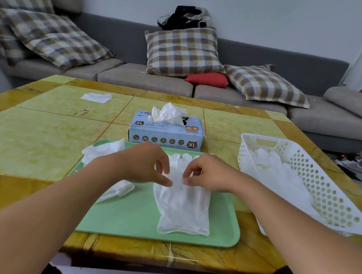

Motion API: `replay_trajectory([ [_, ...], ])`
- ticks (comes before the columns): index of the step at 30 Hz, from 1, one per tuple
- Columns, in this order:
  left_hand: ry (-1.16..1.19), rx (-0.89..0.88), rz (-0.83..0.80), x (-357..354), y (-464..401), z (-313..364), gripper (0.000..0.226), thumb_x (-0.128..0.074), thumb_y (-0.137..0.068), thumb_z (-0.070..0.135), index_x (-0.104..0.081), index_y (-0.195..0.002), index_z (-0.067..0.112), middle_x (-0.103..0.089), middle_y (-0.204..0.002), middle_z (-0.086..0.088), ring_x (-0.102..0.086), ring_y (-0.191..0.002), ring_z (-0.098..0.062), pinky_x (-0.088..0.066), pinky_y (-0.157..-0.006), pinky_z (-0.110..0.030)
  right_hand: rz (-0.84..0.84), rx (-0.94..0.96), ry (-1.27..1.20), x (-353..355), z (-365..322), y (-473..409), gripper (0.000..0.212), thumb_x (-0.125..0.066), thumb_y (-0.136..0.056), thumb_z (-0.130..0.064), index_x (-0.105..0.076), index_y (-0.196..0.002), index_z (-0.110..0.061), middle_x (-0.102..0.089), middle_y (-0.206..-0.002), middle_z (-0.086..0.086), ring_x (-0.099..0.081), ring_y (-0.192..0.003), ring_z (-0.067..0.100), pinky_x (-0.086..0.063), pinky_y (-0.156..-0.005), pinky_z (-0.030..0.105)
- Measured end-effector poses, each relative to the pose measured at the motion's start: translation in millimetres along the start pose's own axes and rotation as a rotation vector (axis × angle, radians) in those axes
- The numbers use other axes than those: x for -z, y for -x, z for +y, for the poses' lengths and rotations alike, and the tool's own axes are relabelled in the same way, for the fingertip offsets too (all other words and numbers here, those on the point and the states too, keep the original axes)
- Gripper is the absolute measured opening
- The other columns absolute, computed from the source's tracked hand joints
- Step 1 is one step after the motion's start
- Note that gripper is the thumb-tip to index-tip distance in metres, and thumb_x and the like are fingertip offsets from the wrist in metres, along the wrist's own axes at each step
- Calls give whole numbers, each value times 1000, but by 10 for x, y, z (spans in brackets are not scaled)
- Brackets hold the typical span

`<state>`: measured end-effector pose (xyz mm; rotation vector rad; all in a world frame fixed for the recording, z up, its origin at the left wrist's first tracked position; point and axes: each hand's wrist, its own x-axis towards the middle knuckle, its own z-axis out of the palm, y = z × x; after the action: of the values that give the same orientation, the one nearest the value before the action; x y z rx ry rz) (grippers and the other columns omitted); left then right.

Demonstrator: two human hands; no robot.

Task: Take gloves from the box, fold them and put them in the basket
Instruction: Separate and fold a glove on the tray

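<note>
Both hands meet over the glove (183,205): left hand (146,164) and right hand (207,174) each pinch it mid-length. It lies flat on the green tray (127,220), long axis running near to far, basket (324,195) just right.

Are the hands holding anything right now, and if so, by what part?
Both the left hand and the right hand pinch the flat white glove on the green tray, near its middle, just below the fingers.
</note>
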<state>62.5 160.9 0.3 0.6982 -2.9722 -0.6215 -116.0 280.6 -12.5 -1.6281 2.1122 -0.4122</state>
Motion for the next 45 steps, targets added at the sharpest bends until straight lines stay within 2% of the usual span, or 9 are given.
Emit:
replay_trajectory([
  [2, -114, 84, 19, -72, -33, -70, 54, -84, -71, 54, -69, -115, 25, -66, -104, 8, -60, -87, -6, -49, -79, -23, -8, -54, 83, -69, 4, -134, 24, -77, -86, -30, -73, -108, -20, -61, -88, -9, -60, -83, 13, -47, -67, 25],
  [6, -193, 128, -92, -205, -78, -125, 95, -88, -62, 59, -45, -142, 29, -47, -122, 3, -48, -114, -18, -44, -100, -35, 296, -93, 200, -70, -11, -281, 49, -75, -78, -26, -53, -121, -21, -60, -113, 2, -59, -96, 23, -50, -71, 37],
  [10, -213, 97, -81, -225, -123, -131, 115, -89, -59, 58, -28, -153, 30, -37, -135, 0, -37, -128, -23, -40, -109, -43, 200, -27, 201, -137, -122, -298, 75, -89, -68, -37, -56, -133, -22, -59, -122, -2, -57, -111, 20, -52, -87, 39],
  [14, -188, 70, -70, -206, -145, -140, 95, -89, -60, 58, -43, -139, 31, -44, -126, 3, -45, -119, -19, -43, -100, -36, 92, -16, 207, -90, -108, -252, 61, -92, -63, -49, -68, -112, -23, -60, -104, -10, -58, -97, 13, -53, -84, 35],
  [18, -105, -13, -79, -169, -143, -140, 61, -87, -68, 53, -62, -118, 30, -57, -113, 7, -51, -90, -9, -45, -79, -26, 25, 15, 216, -99, 10, -184, 36, -88, -74, -36, -72, -103, -23, -66, -103, -5, -61, -91, 12, -52, -79, 29],
  [23, -79, -21, -148, -202, -137, -111, 50, -78, -75, 60, -66, -115, 31, -57, -113, 10, -47, -82, 3, -39, -75, -24, 34, 83, 110, -51, 34, -153, 5, -79, -85, -19, -76, -89, -19, -71, -87, -11, -59, -72, -3, -45, -71, 21],
  [37, -83, 13, -196, -141, -17, -118, 46, -75, -68, 71, -72, -95, 33, -61, -96, 14, -56, -89, -3, -50, -82, -27, -383, 116, -13, -34, -50, 148, 15, -75, -90, -31, -78, -101, -21, -74, -92, -11, -62, -79, 1, -52, -78, 23],
  [40, -55, 42, -222, -152, -5, -86, 54, -73, -64, 77, -72, -87, 28, -69, -90, 10, -63, -86, -8, -54, -83, -31, -290, 77, -66, -51, -43, 88, 18, -76, -89, -36, -79, -92, -19, -75, -85, -3, -63, -72, 5, -54, -72, 26],
  [45, 116, 134, -305, -197, -3, 48, 73, -52, -75, 84, -72, -87, 15, -73, -76, 0, -65, -66, -11, -54, -71, -29, 179, 64, -116, -122, 52, -132, 9, -78, -86, -26, -77, -84, -17, -73, -80, -7, -67, -75, 9, -51, -70, 27],
])
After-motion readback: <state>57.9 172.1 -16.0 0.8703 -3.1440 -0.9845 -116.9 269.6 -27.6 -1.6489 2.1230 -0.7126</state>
